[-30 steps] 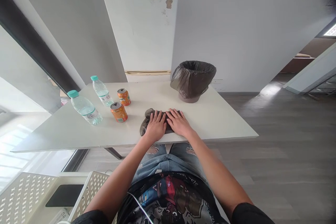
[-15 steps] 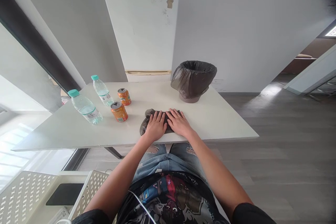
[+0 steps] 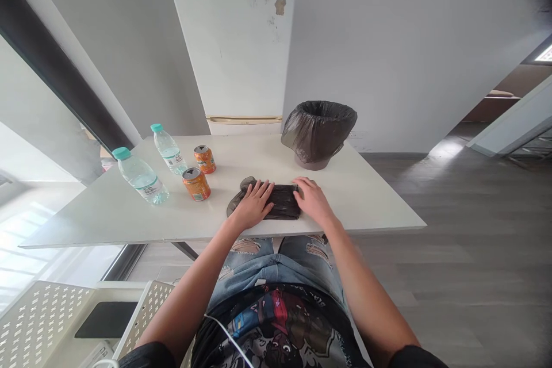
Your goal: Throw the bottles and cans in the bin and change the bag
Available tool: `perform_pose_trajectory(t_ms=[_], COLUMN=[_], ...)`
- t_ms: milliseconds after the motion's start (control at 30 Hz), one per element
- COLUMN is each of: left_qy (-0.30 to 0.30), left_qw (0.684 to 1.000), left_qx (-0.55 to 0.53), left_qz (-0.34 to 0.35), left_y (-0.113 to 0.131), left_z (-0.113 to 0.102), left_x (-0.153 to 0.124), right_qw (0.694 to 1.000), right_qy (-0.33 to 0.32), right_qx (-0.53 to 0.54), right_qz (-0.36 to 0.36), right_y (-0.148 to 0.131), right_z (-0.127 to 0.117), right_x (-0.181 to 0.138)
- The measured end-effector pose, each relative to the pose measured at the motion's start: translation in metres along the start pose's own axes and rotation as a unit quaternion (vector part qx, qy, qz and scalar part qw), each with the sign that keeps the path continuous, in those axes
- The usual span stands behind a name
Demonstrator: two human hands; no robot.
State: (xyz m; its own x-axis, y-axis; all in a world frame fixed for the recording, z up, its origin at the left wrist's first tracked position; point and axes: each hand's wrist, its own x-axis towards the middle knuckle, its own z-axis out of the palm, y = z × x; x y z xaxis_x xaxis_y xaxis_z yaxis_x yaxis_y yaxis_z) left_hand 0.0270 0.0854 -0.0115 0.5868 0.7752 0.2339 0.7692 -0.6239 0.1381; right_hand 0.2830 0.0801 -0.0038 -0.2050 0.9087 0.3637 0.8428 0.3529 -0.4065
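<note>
Resting left hand (image 3: 253, 204) flat, with fingers extended, on left part of folded black bag (image 3: 284, 201) near front edge of worktop (image 3: 357, 204). Have right hand (image 3: 313, 200) at bag's right end, with bent fingers touching it, apart from left; can't tell whether pinching. Can also see two orange cans (image 3: 196, 185) left of bag, two green-capped bottles (image 3: 141, 175) left of those, and bin (image 3: 313, 165) in dark liner (image 3: 317, 133) beyond bag to the right, standing on same worktop.
</note>
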Motion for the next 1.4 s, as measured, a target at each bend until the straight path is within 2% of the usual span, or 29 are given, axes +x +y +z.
perform_pose_trajectory(t_ms=[67,133,233,300,400,467,567,633,733,833,933,1033,1200,1300,1400], left_qy=[0.036,0.062,0.062,0.045,0.014,0.006,0.043,0.058,0.026,0.013,0.036,0.078,0.109,0.113,0.115], left_qw=[0.999,0.998,0.996,0.997,1.0,0.999,0.998,0.995,0.988,0.988,0.989,0.984,0.974,0.959,0.942], left_qx=[0.006,0.019,0.03,0.029,-0.005,-0.029,-0.05,-0.074,-0.104,-0.104,-0.114,-0.141,-0.193,-0.259,-0.296], left_qz=[0.013,-0.009,-0.061,-0.063,-0.008,0.019,0.014,0.037,0.109,0.113,0.093,0.072,0.04,-0.014,-0.107], left_y=[-0.002,0.002,0.016,0.022,0.017,0.009,0.003,0.005,0.014,0.022,0.024,0.02,0.011,0.01,0.013], left_z=[-0.013,-0.024,-0.029,-0.026,-0.022,-0.024,-0.031,-0.035,-0.035,-0.028,-0.02,-0.016,-0.021,-0.027,-0.032], left_x=[-0.002,-0.007,-0.022,-0.031,-0.034,-0.03,-0.032,-0.044,-0.072,-0.096,-0.106,-0.104,-0.095,-0.084,-0.067], right_qw=[0.999,0.996,0.996,0.995,0.99,0.984,0.976,0.974,0.969,0.962,0.97,0.976,0.968,0.968,0.962], right_qy=[-0.04,-0.068,-0.062,-0.065,-0.087,-0.102,-0.13,-0.133,-0.113,-0.094,-0.083,-0.07,-0.039,-0.019,0.002], right_qx=[0.015,0.012,-0.007,0.001,0.039,0.05,0.022,0.002,0.019,0.058,0.054,0.049,0.144,0.213,0.271], right_qz=[-0.031,-0.057,-0.064,-0.071,-0.107,-0.136,-0.172,-0.184,-0.22,-0.249,-0.223,-0.202,-0.201,-0.132,-0.012], right_y=[0.015,0.022,0.011,-0.006,-0.027,-0.03,-0.022,-0.016,-0.017,-0.023,-0.025,-0.022,-0.027,-0.038,-0.047], right_z=[-0.009,-0.015,-0.022,-0.029,-0.041,-0.044,-0.037,-0.028,-0.018,-0.014,-0.012,-0.009,-0.01,-0.013,-0.013], right_x=[-0.008,-0.02,-0.044,-0.059,-0.076,-0.08,-0.08,-0.079,-0.084,-0.094,-0.098,-0.096,-0.089,-0.082,-0.072])
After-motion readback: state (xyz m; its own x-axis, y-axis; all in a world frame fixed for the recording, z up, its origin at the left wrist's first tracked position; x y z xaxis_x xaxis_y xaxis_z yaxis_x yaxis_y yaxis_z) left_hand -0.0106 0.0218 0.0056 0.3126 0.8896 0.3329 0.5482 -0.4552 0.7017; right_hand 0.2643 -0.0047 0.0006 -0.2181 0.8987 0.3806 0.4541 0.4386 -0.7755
